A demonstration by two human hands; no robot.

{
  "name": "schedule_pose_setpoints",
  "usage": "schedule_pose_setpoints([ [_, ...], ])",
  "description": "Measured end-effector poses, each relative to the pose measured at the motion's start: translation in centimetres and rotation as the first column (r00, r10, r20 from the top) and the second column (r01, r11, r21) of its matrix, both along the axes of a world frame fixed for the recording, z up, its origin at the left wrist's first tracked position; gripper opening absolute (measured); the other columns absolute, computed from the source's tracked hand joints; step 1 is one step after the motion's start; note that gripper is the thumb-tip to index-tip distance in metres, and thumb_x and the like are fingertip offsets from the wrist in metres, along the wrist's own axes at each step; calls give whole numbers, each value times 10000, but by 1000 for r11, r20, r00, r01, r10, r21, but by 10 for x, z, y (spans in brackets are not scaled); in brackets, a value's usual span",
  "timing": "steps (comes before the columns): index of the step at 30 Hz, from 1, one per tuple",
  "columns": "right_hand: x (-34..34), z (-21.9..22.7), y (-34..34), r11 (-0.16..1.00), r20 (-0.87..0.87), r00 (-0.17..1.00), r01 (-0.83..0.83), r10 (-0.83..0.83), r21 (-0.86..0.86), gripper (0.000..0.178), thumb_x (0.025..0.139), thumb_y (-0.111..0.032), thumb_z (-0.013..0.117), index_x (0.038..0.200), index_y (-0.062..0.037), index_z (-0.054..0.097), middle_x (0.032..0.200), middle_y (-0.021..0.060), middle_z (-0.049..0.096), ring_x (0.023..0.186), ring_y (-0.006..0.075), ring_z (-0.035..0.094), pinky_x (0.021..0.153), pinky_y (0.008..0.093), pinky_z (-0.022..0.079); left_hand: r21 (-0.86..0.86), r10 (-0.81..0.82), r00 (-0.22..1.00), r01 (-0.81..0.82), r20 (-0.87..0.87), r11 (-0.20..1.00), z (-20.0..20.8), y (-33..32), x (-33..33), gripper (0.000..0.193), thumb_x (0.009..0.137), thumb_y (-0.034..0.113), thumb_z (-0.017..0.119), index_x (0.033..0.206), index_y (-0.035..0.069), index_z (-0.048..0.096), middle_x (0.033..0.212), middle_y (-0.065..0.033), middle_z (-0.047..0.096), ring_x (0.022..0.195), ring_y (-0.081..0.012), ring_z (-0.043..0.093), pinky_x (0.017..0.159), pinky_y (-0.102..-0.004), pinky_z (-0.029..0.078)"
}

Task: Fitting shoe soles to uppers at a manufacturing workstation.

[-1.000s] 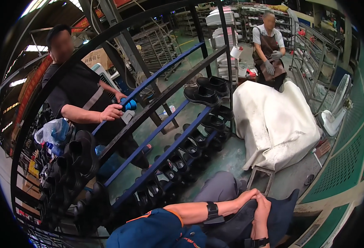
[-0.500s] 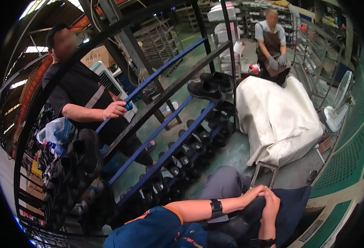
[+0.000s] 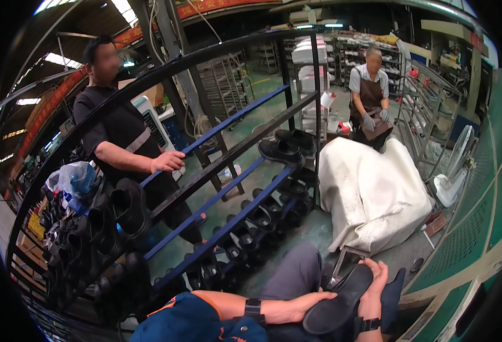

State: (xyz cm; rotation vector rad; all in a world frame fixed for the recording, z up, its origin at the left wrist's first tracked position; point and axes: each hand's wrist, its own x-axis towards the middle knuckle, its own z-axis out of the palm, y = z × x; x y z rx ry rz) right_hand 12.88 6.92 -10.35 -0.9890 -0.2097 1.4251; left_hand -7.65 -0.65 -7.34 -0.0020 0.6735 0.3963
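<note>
1. Between the left grip [image 3: 312, 303] and the right grip [image 3: 375, 280], a black shoe [image 3: 337, 305] is held aslant, its sole seemingly turned toward the viewer.

2. The left grip is clasped on the shoe's left edge, thumb laid along the rim; whatever its fingers do underneath is hidden.

3. The right grip is cupped round the right edge, fingers loosely curled near the far end. How hard it presses does not show.

4. As a judgement on handling: support from both edges suits a shoe this long. Thumbs are best kept on the firm rim, with even pressure from both sides, so that the upper is not creased and the shoe does not twist.

5. Left of the left grip and beyond it, a black metal rack [image 3: 251, 142] with blue rails [image 3: 228, 224] bears many black shoes [image 3: 279, 153] in rows, on more than one level.

6. Farther left from the left grip, behind the rack's nearest shoes, sits a clear, bluish plastic bag [image 3: 75, 181]; its contents cannot be made out.

7. Straight beyond the right grip, an off-white cover [image 3: 376, 194] drapes something bulky, hiding it completely.
</note>
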Motion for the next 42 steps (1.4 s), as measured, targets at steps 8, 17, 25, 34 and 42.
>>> schedule_pose_setpoints([
  [8, -10, 38, -8, 974, -168, 981, -61, 98, 216, 452, 943, -369, 452, 848, 17, 668, 914, 172, 710, 814, 260, 671, 776, 359, 548, 235, 39, 989, -4, -144, 972, 61, -13, -15, 787, 980, 246, 622, 1597, 131, 148, 1465, -98, 469, 1254, -153, 542, 1025, -276, 465],
  [17, 52, -115, -20, 931, 135, 934, -346, 331, 113, 332, 983, -280, 572, 1194, -33, 640, 985, 105, 711, 924, 236, 688, 829, 378, 569, 385, -128, 990, 94, 64, 918, 35, -11, -44, 783, 993, 195, 594, 1591, 62, 107, 1541, -113, 379, 1311, -156, 495, 1081, -276, 412],
  [25, 53, -15, -77, 629, 31, 715, -634, 698, 451, 606, 941, -235, 634, 1425, 58, 417, 1317, 170, 598, 1200, 275, 605, 1032, 399, 474, 619, 175, 952, -297, 251, 727, 72, 18, -101, 901, 820, 345, 713, 1534, 21, 271, 1479, -171, 454, 1315, -305, 513, 1123, -457, 398],
  [34, 12, 58, 62, 891, -240, 930, -159, 280, 425, 466, 1012, -303, 533, 1381, -24, 471, 1294, 137, 612, 1116, 285, 620, 862, 402, 533, 664, 390, 909, -384, 148, 642, 53, 3, -131, 916, 796, 234, 724, 1542, 34, 231, 1513, -166, 397, 1384, -314, 436, 1151, -446, 358],
  [42, -90, 78, -2, 431, -320, 319, -814, 892, 390, 724, 1000, -560, 397, 1548, -102, 278, 1413, 203, 512, 1200, 446, 573, 881, 645, 527, 476, 861, 457, 822, -224, -313, 117, 29, -154, 767, 778, 367, 777, 1390, 31, 459, 1465, -200, 422, 1404, -367, 364, 1169, -481, 279],
])
